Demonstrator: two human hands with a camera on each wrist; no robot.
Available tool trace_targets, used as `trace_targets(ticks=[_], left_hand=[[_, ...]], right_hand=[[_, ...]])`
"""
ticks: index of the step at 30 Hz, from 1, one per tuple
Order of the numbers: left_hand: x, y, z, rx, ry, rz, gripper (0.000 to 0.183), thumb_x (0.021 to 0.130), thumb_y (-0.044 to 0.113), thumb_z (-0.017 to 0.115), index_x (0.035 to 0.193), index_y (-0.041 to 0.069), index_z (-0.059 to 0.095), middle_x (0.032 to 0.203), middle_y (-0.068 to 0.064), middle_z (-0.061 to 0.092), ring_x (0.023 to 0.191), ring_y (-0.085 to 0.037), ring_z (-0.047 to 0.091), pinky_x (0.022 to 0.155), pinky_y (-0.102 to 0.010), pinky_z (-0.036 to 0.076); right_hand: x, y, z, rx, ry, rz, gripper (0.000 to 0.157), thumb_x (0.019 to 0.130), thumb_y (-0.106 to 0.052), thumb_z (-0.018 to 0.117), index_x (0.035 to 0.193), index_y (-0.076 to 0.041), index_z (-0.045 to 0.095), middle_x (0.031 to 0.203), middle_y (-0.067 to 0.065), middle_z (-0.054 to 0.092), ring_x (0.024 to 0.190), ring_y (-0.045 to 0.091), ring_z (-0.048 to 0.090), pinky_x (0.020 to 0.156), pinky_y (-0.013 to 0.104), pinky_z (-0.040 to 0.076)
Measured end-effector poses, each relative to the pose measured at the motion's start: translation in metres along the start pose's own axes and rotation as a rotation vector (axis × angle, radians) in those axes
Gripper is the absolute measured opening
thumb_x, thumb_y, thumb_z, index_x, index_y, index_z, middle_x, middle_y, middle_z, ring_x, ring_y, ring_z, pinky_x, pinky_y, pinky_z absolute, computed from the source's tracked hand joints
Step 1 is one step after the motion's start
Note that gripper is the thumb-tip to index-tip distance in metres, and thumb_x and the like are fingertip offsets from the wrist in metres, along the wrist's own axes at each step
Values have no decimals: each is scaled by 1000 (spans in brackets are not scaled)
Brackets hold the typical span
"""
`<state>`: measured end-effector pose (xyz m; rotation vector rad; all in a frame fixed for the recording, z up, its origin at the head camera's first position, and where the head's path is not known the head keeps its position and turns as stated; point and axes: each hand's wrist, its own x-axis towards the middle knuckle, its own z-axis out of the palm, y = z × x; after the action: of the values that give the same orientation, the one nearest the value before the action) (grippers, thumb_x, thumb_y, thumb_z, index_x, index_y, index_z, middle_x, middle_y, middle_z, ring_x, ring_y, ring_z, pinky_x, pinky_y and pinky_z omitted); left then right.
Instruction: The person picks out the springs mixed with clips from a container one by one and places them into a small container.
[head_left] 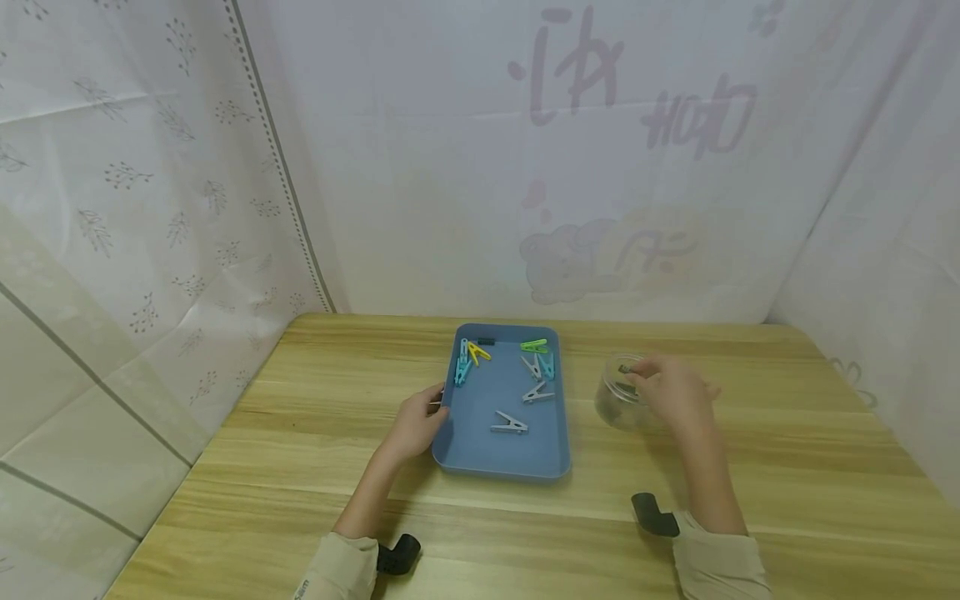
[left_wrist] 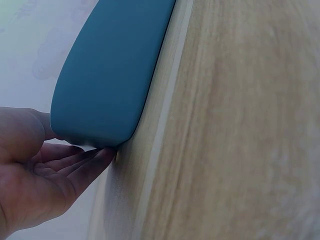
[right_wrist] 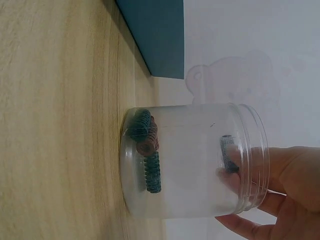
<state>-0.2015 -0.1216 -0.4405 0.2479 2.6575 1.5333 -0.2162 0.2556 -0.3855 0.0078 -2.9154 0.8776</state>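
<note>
A blue tray (head_left: 498,458) holds several clothespins, among them a yellow clothespin (head_left: 477,352), a green clothespin (head_left: 534,345) and a grey clothespin (head_left: 511,423). My left hand (head_left: 417,423) holds the tray's left side, thumb at the rim and fingers against the outer wall. Right of the tray stands a clear jar (right_wrist: 187,160). Inside, at its bottom, lie a dark green spring (right_wrist: 153,172), another green spring (right_wrist: 139,125) and a reddish-brown spring (right_wrist: 148,142). At the jar's mouth my right hand (head_left: 671,396) pinches a small dark spring (right_wrist: 228,154).
A small black piece (head_left: 486,341) lies at the tray's far end, near blue clothespins (head_left: 462,364) along its left wall. Wooden tabletop (head_left: 525,533) surrounds tray and jar. Behind the table hangs a pale printed curtain (head_left: 450,167). Each wrist carries a black angled mount (head_left: 652,514).
</note>
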Motion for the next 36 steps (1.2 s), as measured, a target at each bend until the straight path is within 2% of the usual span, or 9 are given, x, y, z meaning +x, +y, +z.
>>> trace_targets(ticks=[7,13,19,22,25,33,36], left_hand=[[-2,-2,0,7,2,22,46,103,-2,53,147,-17,49,137,-37,61,124,-51,65,99,-56,60],[-1,-2,1,6,4,18,47,103,-2,53,147,-17,49,138,-37,60,125,-51,64,100,-56,59],[-1,-2,0,7,10,23,47,102,-2,53,146,-18,49,140,-37,59,126,-52,63,101,-56,58],[0,-2,0,7,10,27,47,102,-2,53,146,-18,49,139,-38,60,126,-52,63,102,-56,58],[0,-2,0,6,9,31,46,102,-2,53,146,-18,49,139,-38,60,125,-52,64,101,-56,58],[-1,-2,0,5,8,24,47,102,-2,53,146,-17,50,139,-37,60,125,-51,64,101,-56,58],[-1,-2,0,1,6,20,47,103,-1,53,146,-17,50,139,-37,60,126,-51,64,101,-56,58]], right_hand=[[-3,-2,-1,-16,15,-14,31,105,-24,65,119,3,72,129,32,68,123,63,54,95,84,29],[-2,-3,-1,4,12,8,32,106,-23,61,122,2,72,128,29,70,124,60,55,100,89,23],[-2,-3,-4,-10,29,-12,33,106,-24,61,123,1,73,129,28,69,117,55,61,100,77,36],[-3,-2,-5,-5,38,-32,34,107,-25,60,123,3,73,131,30,68,112,52,65,94,68,49],[-3,-3,-6,10,44,-42,34,107,-24,60,123,5,72,131,31,67,110,52,66,85,62,56],[-4,-4,-9,31,53,-45,34,108,-23,60,123,6,72,134,33,65,111,53,65,82,60,58],[-5,-6,-9,36,62,-50,34,107,-22,60,124,6,72,134,32,65,109,51,65,78,56,58]])
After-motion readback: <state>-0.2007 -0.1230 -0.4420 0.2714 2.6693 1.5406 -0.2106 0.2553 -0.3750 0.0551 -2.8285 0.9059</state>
